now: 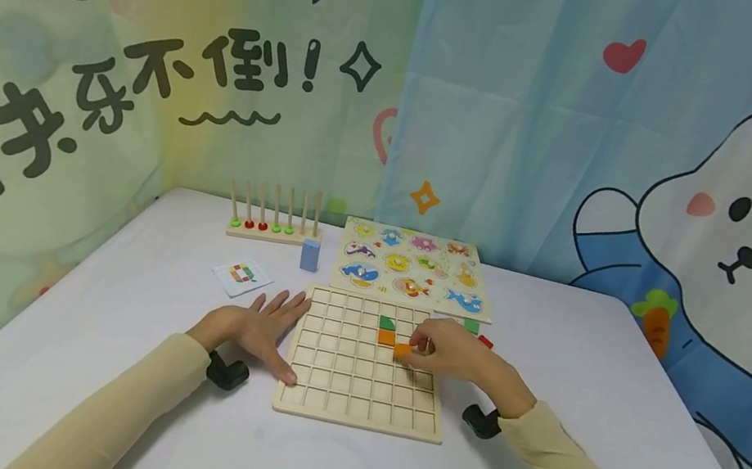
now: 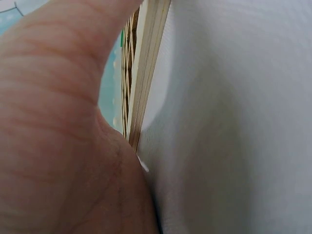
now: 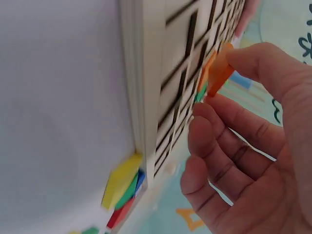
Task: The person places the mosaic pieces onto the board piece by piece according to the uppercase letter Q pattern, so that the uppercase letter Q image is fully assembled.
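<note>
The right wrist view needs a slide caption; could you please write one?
A right hand pinches a flat orange tile over a pale wooden board divided into square cells.

Blue block (image 1: 309, 255) near peg rack (image 1: 265, 235)

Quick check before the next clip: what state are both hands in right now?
Left hand: open, touching the edge of the grid board.
Right hand: holding an orange tile, pinched.

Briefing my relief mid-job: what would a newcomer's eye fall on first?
Probably the big cartoon rabbit on the curtain, at the head view's right. Then, at center, the right hand pinching an orange tile over the grid board, with the left hand spread at its left edge.
</note>
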### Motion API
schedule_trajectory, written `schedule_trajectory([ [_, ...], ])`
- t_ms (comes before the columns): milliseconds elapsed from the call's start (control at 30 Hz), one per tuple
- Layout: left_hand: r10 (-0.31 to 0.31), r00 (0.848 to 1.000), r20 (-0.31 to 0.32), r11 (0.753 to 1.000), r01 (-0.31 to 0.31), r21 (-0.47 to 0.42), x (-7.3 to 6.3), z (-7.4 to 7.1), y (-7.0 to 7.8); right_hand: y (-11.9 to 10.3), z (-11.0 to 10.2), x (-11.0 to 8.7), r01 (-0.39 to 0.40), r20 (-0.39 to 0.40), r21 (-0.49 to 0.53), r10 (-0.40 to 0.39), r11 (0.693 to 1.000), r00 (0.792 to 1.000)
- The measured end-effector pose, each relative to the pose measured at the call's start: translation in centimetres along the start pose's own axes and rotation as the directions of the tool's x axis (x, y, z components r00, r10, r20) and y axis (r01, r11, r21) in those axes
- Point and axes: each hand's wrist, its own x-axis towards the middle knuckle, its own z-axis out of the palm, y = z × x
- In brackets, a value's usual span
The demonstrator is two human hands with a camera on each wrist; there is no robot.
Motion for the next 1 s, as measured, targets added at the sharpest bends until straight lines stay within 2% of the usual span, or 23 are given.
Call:
schedule_trajectory([
  [367, -0.001, 1.0, 0.003, 1.0, 0.001, 0.002, 0.0, 0.0, 0.2, -1.1, 1.2, 1.3, 0.017, 0.034, 0.026, -0.018, 1.0, 0.999],
  [533, -0.009, 1.0, 0.008, 1.0, 0.009, 0.024, -0.1, -0.2, 0.3, -1.3, 1.1, 1.3, -0.009, 0.047, 0.008, 0.008, 1.0, 0.999],
  [900, 0.0, 1.0, 0.012, 1.0, 0.0, -0.002, -0.5, -0.5, 0.5, -1.7, 1.0, 1.9, -0.057, 0.081, -0.032, 0.059, 0.998, 0.995],
  [1000, -0.002, 1.0, 0.009, 1.0, 0.002, 0.0, -0.7, -0.5, 0.6, -1.8, 0.9, 1.9, -0.039, 0.075, -0.04, 0.042, 0.998, 0.996],
])
